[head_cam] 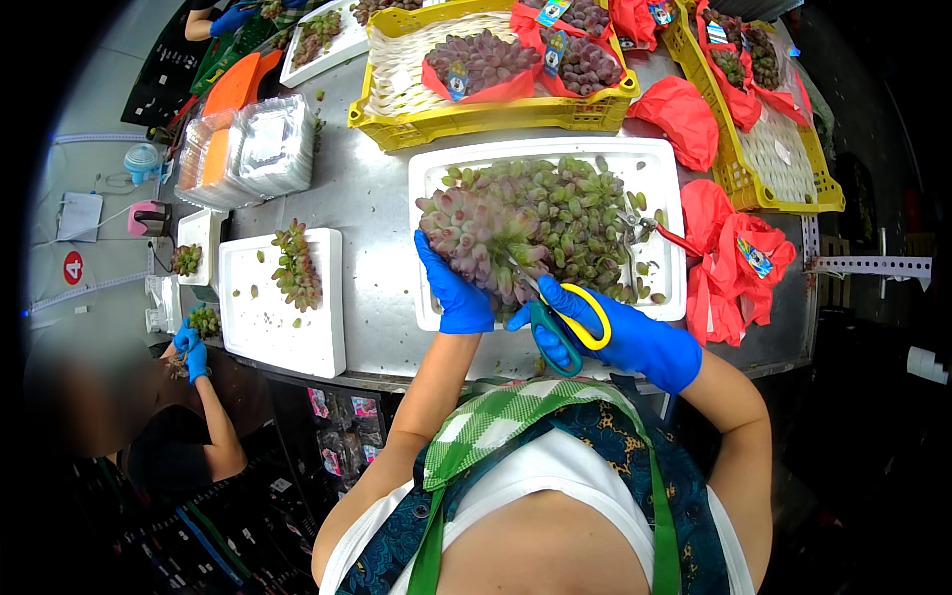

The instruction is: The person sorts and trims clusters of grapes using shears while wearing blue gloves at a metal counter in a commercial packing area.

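My left hand [455,296], in a blue glove, holds a large cluster of pinkish-green succulent rosettes [476,234] over a white foam tray [547,146]. In my gloved right hand [595,316] is a pair of scissors [587,327] with yellow and teal handles. The blades reach in among the cluster's leaves, so their tips are partly hidden. Loose green leaves [584,216] cover much of the tray under the cluster. Red-handled pruning shears [666,233] rest at the tray's right side with their jaws over the leaves.
Yellow crates [476,123] [751,190] hold succulents wrapped in red material. Red wrappers [732,260] lie to the right. Leftward stand clear plastic boxes [253,152] and another foam tray [279,335] with a succulent [296,266]. Gloved co-workers' hands [192,353] [232,18] appear left and at the top.
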Available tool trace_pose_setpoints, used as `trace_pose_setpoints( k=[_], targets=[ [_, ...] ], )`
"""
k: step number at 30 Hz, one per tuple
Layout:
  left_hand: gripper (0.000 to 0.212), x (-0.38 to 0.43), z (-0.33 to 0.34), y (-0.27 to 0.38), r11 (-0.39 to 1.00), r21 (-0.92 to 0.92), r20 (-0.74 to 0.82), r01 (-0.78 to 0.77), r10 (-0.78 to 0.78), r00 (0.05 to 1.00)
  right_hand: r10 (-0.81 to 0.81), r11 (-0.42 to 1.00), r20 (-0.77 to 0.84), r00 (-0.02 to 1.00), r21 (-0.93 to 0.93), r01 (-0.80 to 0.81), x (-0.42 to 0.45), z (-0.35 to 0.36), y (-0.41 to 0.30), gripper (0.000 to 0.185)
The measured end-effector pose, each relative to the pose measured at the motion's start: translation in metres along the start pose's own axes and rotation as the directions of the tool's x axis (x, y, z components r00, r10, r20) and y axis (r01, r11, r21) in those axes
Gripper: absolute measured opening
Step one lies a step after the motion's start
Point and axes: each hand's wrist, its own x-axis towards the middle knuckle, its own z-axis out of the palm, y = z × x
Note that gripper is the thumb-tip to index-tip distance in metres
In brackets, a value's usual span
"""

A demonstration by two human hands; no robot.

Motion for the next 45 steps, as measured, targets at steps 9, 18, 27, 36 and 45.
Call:
trace_pose_setpoints(
  k=[9,18,27,36,45],
  targets=[
    [0.055,-0.001,-0.003,0.001,0.996,-0.090,-0.064,-0.008,0.002,0.998,-0.054,0.990,0.011,0.998,0.134,0.052,0.006,-0.004,0.007,0.059],
    [0.057,0.031,-0.063,-0.016,0.999,-0.031,-0.157,-0.024,0.019,0.987,-0.228,0.967,-0.081,0.970,-0.133,0.216,0.000,-0.001,0.005,0.050],
    [0.065,0.035,-0.072,-0.013,0.999,-0.040,0.040,0.031,-0.030,0.999,-0.074,0.996,0.010,0.997,-0.044,0.074,-0.005,0.006,0.001,0.055],
    [0.066,0.012,-0.035,-0.003,0.978,-0.177,0.139,0.110,-0.086,0.987,0.040,0.999,-0.028,0.999,-0.006,-0.040,-0.001,0.008,-0.004,0.059],
    [0.070,0.023,-0.064,-0.012,0.984,-0.145,0.160,0.106,-0.083,0.984,0.072,0.995,-0.028,0.997,-0.061,-0.074,0.001,0.006,-0.004,0.058]
  ],
)
